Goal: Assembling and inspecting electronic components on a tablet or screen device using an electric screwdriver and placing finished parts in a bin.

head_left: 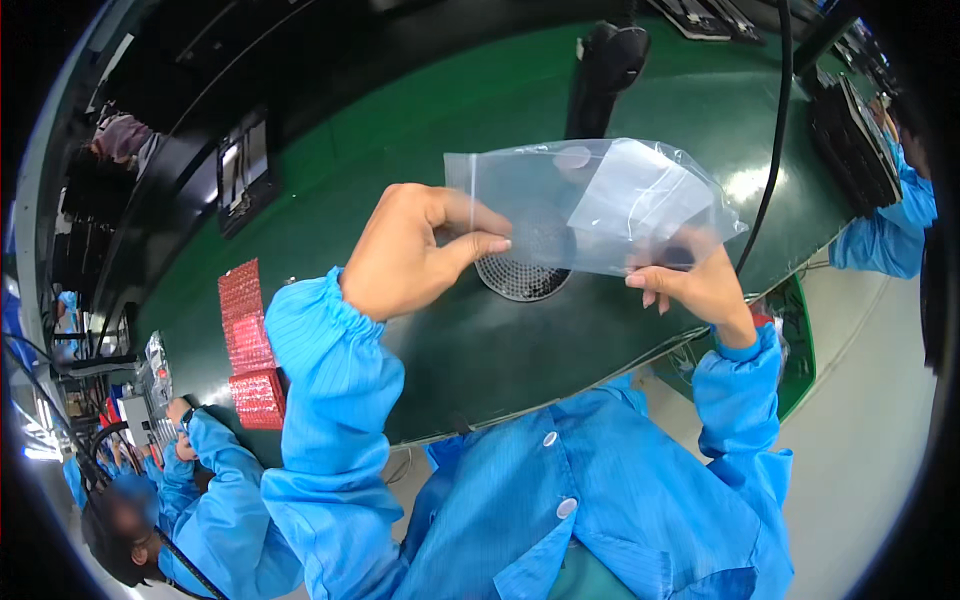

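A clear plastic zip bag (540, 170) is stretched between my two hands above the green table, with a folded white sheet (625, 190) showing inside. My left hand (415, 245) is closed at the bag's left end, thumb and forefinger pinched together on the film. At the lower right corner, my right hand (700, 285) grips the bag between thumb and fingers; the film covers part of those fingers. Behind the bag, a round metal disc with a fine mesh pattern (522, 280) lies on the table, partly seen through the plastic.
A black handheld scanner (605, 80) stands beyond the bag. Red bubble-wrap pouches (250, 345) lie at the left, near a dark framed panel (245, 175). A black cable (775, 150) hangs at the right. A green crate (800, 350) sits below the table edge. A co-worker's sleeve (225, 470) is lower left.
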`<act>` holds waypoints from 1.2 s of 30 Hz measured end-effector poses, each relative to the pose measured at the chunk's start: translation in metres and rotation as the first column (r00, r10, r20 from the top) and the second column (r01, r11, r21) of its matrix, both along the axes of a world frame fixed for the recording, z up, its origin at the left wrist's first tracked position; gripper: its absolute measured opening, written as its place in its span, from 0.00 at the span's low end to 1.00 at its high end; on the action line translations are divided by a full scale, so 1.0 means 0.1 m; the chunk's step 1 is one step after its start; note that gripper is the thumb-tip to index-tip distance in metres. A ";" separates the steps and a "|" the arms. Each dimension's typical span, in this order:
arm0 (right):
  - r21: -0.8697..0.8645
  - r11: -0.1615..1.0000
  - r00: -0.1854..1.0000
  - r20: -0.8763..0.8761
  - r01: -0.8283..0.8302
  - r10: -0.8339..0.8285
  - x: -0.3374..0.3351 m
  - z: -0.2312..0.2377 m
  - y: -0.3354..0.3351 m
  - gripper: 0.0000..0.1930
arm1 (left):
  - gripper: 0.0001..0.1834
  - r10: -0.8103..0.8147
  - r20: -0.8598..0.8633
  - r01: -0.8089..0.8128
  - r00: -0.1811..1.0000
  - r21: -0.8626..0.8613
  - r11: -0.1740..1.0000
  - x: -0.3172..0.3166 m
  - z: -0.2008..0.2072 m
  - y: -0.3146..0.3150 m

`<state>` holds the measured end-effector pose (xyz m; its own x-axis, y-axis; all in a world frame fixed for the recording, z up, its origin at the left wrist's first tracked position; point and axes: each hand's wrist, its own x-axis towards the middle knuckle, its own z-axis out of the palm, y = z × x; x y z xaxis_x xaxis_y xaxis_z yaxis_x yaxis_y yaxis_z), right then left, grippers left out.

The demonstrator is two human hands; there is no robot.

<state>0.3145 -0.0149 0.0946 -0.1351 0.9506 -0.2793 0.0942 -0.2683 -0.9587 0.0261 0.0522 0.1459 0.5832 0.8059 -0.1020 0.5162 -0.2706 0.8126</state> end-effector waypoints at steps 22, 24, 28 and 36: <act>0.012 0.997 0.948 0.310 -0.075 0.067 0.25 0.15 -0.03 0.05 | 0.06 0.167 0.211 -0.141 0.963 -0.137 0.981 0.08 -0.72 -0.02; 0.012 0.997 0.948 0.312 -0.076 0.068 0.26 0.16 -0.03 0.05 | 0.06 0.164 0.216 -0.136 0.963 -0.140 0.981 0.08 -0.72 -0.01; 0.034 0.997 0.949 0.311 -0.068 0.054 0.25 0.25 -0.03 0.05 | 0.06 0.146 0.204 -0.126 0.968 -0.110 0.986 0.09 -0.73 0.00; 0.044 0.998 0.962 0.272 -0.050 0.037 0.27 0.43 -0.03 0.06 | 0.05 0.142 0.185 -0.101 0.972 -0.216 0.971 0.08 -0.70 0.00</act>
